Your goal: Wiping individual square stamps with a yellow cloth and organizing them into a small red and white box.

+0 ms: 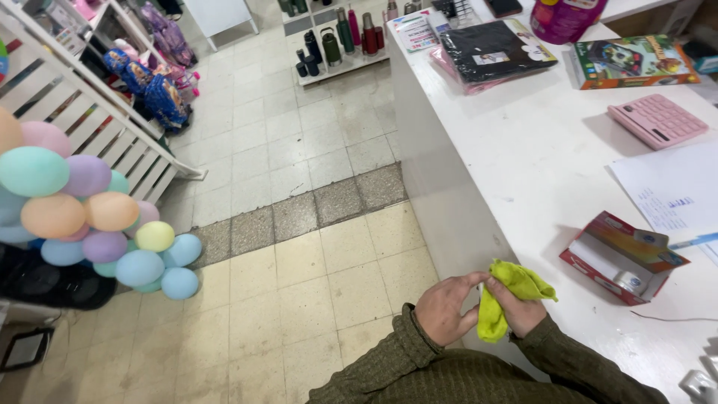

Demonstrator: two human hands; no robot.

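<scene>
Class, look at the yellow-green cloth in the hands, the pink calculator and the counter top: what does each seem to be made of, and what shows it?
Yellow-green cloth: soft fabric, probably microfibre; it bunches and folds limply.
Pink calculator: likely matte plastic; rigid moulded body and keys.
Counter top: smooth white laminate or painted board, faintly glossy; which one cannot be told.

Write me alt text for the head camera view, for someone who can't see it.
Seen from above, a person's left hand and right hand hold a crumpled yellow-green cloth at the edge of a white counter. On the counter lie an open red box, a pink calculator and papers; a cluster of pastel balloons hangs over the tiled floor at left.
</scene>
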